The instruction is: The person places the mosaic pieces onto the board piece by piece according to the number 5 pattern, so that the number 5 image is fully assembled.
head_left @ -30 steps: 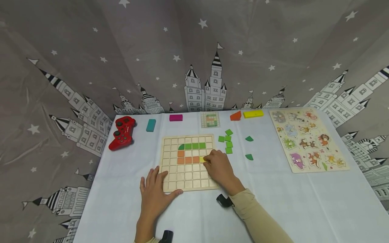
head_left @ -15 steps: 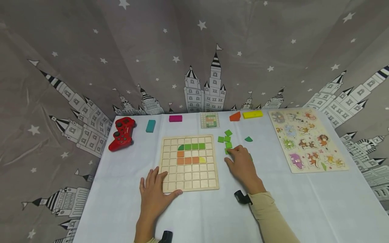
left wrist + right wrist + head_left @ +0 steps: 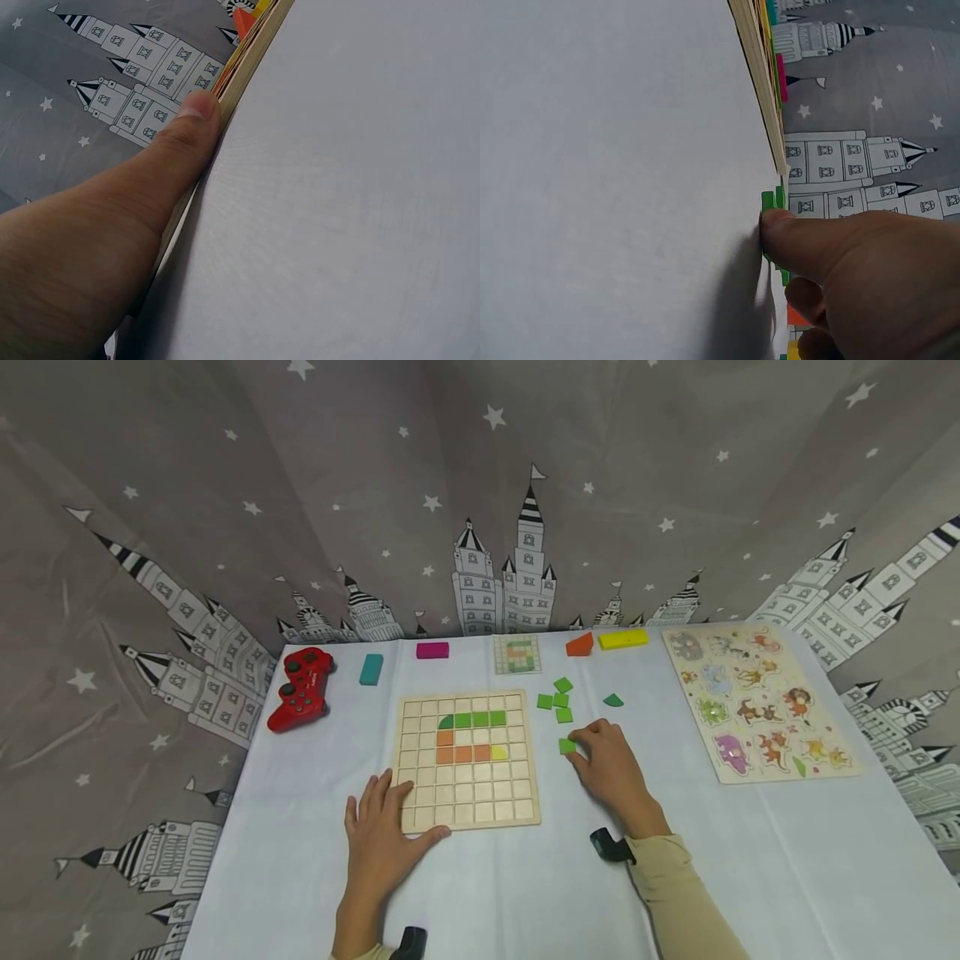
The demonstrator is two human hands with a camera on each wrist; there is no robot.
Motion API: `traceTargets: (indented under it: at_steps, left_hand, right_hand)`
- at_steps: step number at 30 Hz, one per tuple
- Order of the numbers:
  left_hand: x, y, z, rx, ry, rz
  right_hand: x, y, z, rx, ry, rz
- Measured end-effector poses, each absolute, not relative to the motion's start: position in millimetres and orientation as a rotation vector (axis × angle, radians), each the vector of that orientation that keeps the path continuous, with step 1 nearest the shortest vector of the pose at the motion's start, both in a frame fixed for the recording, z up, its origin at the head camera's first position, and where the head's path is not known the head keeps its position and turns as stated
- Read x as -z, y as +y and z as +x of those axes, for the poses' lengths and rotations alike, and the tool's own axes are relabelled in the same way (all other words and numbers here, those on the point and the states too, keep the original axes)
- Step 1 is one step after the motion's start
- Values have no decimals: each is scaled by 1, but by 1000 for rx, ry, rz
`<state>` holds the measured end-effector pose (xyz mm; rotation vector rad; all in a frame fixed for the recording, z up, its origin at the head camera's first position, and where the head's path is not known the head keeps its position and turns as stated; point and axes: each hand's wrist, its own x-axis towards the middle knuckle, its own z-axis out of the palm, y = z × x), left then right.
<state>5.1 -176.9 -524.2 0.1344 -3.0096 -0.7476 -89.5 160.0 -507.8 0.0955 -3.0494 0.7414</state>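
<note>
A wooden grid board [image 3: 465,793] lies in the middle of the table. On it sit a row of green tiles [image 3: 480,719] with a dark green rounded piece [image 3: 447,722] at its left end, several orange tiles [image 3: 463,754] and a yellow rounded piece [image 3: 498,752]. My left hand [image 3: 385,839] rests at the board's near-left corner, fingers spread; in the left wrist view its thumb [image 3: 191,127] touches the board's edge. To the right of the board, my right hand [image 3: 613,772] pinches a green square tile [image 3: 567,746] between thumb and fingers.
Several loose green tiles [image 3: 561,701] and a dark green quarter-round piece [image 3: 613,700] lie beyond the right hand. Along the back are a pattern card [image 3: 517,655], coloured blocks [image 3: 432,650] and a red game controller [image 3: 302,689]. An animal puzzle board [image 3: 757,706] lies at right.
My right hand has left the yellow piece on the board, moved right to the loose green tiles and drawn one slightly nearer. The left hand stays put.
</note>
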Motion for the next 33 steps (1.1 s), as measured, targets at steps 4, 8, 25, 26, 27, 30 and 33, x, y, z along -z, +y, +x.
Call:
traceTargets:
  at_steps: [4,8,25,26,27,30,33]
  left_hand:
    - [523,-177,5,750,-3023,139]
    - [523,-178,7,747,-3026,145]
    - [527,-180,6,740,-3005,136]
    - [527,-180,6,740,-3002,136]
    - [527,-180,6,736,-2997,134]
    - [527,-179,6,736,-2990,133]
    - [526,-179,6,738,-2996,133]
  right_hand:
    - [507,159,-88,-715,-3090,107]
    - [506,149,-82,-737,-3080,192]
    - [499,83,-68,-735,-2964,656]
    - [500,82,-67,-731,-2963,652]
    - [499,81,-67,-735,-2956,650]
    - [500,79,-67,-714,-2950,634]
    - [501,78,-67,-699,-2941,613]
